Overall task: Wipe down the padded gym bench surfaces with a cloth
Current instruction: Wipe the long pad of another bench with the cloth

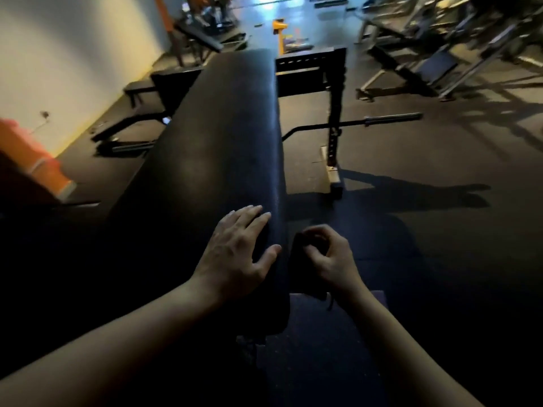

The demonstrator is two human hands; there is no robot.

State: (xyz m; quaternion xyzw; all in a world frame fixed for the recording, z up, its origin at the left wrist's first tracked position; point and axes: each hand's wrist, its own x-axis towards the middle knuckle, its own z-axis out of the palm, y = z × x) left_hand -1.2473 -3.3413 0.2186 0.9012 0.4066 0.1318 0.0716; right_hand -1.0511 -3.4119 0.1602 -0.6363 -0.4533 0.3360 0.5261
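- Far left edge: orange rounded object [32, 154] with a pale band, blurred; cannot tell what it is.
- Pale, smooth wall [73, 54] behind it, meeting dark matte floor [440, 160].
- Centre: bench pad [220, 136], the thing to be wiped. It is long and narrow and runs away from the viewer. Black covering with a fine grain, rounded edges, and a dull sheen along the middle. The near end is in deep shadow.
- Left hand [235, 257] lies palm-down on the near part of the pad, by its right edge. Fingers straight and spread, thumb out toward the edge.
- Cloth [298, 265]: dark, bunched, limp, just beside the pad's right edge. Cannot tell if it touches the pad.
- Right hand [329, 257] has its fingers curled round the cloth, gripping it.
- Right of the bench: black metal rack [335, 113], an upright post with holes, and a thin barbell [390, 117] lying across it.
- Far right: angled metal machine frames [440, 45], blurred.
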